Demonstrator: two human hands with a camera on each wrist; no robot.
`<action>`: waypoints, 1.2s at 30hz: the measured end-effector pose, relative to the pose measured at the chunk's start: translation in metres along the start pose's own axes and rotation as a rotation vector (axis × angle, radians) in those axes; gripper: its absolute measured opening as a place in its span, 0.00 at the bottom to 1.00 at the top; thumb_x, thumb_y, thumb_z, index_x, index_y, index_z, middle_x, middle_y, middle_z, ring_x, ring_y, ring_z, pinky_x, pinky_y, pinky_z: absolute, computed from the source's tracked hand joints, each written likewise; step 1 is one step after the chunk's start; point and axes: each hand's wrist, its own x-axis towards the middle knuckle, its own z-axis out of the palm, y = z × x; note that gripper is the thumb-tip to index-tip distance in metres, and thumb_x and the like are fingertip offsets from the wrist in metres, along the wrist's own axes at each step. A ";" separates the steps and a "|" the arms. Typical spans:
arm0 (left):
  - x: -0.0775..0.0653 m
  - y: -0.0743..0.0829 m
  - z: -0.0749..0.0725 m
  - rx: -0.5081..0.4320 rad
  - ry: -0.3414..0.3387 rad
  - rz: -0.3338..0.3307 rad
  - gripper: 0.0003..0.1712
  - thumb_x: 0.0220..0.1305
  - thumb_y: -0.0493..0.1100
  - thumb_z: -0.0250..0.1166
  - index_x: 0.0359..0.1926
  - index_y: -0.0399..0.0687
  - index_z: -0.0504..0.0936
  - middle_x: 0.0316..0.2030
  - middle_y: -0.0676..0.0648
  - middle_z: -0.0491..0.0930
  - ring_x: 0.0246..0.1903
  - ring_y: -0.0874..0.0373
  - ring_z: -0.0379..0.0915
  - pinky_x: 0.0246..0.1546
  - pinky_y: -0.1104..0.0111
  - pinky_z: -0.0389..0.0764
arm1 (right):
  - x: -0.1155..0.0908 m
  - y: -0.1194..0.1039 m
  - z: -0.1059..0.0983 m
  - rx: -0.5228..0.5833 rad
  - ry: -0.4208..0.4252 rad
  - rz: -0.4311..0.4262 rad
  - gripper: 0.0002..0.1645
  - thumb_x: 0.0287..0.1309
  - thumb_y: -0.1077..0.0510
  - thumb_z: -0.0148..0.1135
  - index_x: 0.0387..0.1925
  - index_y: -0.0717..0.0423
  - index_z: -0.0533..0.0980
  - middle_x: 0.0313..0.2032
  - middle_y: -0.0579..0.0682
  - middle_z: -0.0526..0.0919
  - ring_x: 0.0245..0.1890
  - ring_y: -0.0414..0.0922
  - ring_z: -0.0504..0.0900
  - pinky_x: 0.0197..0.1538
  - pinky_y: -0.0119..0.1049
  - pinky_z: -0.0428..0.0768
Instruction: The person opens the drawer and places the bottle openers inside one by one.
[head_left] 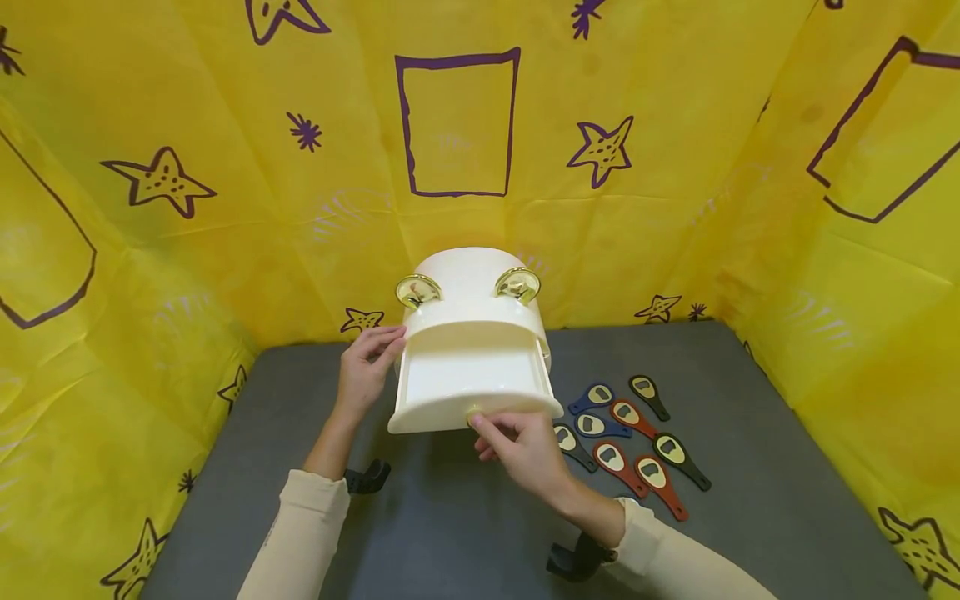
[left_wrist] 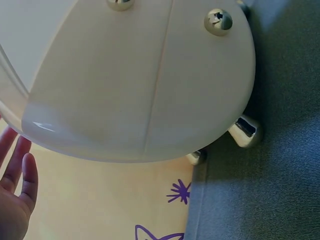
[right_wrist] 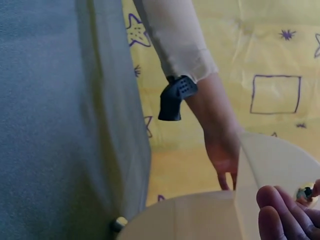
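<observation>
- The white cabinet (head_left: 472, 283) stands toward the far side of the grey table (head_left: 780, 467), near the middle, in front of the yellow cloth (head_left: 345, 208).
- Its top drawer (head_left: 435, 414) is slid out toward the person, showing a flat white bottom behind a curved front.
- The right hand (head_left: 525, 450) pinches the small round knob (head_left: 472, 411) on that front between thumb and fingers.
- The left hand (head_left: 367, 367) touches the cabinet's left edge beside the drawer with its fingertips, fingers extended rather than wrapped round anything.
- Two round gold-rimmed ornaments (head_left: 517, 285) sit side by side on top of the cabinet.
- From the left wrist, two lower front panels (left_wrist: 200, 85) show, parted by a seam and each bearing a shiny knob; short metallic legs (left_wrist: 245, 132) are visible beneath.
- To the right of the cabinet, eight bottle openers (head_left: 611, 457) lie in a loose group on the table: three red, two blue and three dark ones, some touching or very close together.
- The person wears cream sleeves (head_left: 296, 533) and a black mount (head_left: 369, 477) at each wrist.
- Purple-outlined stars and rectangles mark the cloth.
</observation>
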 end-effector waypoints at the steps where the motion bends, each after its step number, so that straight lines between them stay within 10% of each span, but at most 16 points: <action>1: 0.000 0.000 0.000 0.001 0.002 0.000 0.13 0.60 0.31 0.66 0.45 0.26 0.83 0.47 0.29 0.80 0.32 0.74 0.72 0.34 0.83 0.73 | -0.001 0.001 0.000 -0.002 -0.003 -0.002 0.15 0.62 0.54 0.64 0.30 0.63 0.85 0.21 0.60 0.85 0.19 0.50 0.85 0.28 0.33 0.84; 18: 0.000 -0.002 0.001 -0.013 -0.023 -0.008 0.13 0.62 0.31 0.64 0.46 0.26 0.82 0.48 0.29 0.78 0.44 0.74 0.70 0.38 0.85 0.72 | -0.006 0.009 -0.005 -0.014 -0.018 -0.009 0.13 0.62 0.56 0.64 0.32 0.64 0.85 0.20 0.58 0.85 0.19 0.45 0.85 0.27 0.34 0.84; 29: -0.003 -0.002 0.000 -0.027 -0.021 -0.002 0.13 0.63 0.30 0.63 0.47 0.25 0.81 0.49 0.27 0.77 0.44 0.74 0.71 0.38 0.85 0.73 | -0.006 -0.007 -0.067 -0.101 -0.251 -0.070 0.10 0.63 0.61 0.62 0.31 0.63 0.85 0.21 0.57 0.86 0.21 0.42 0.84 0.25 0.39 0.84; 36: -0.003 -0.004 0.001 -0.019 -0.029 0.013 0.13 0.64 0.30 0.62 0.48 0.25 0.81 0.50 0.28 0.77 0.45 0.74 0.70 0.39 0.85 0.73 | 0.005 -0.004 -0.112 -0.182 -0.209 -0.142 0.08 0.62 0.66 0.61 0.32 0.65 0.84 0.22 0.56 0.85 0.21 0.34 0.81 0.25 0.35 0.83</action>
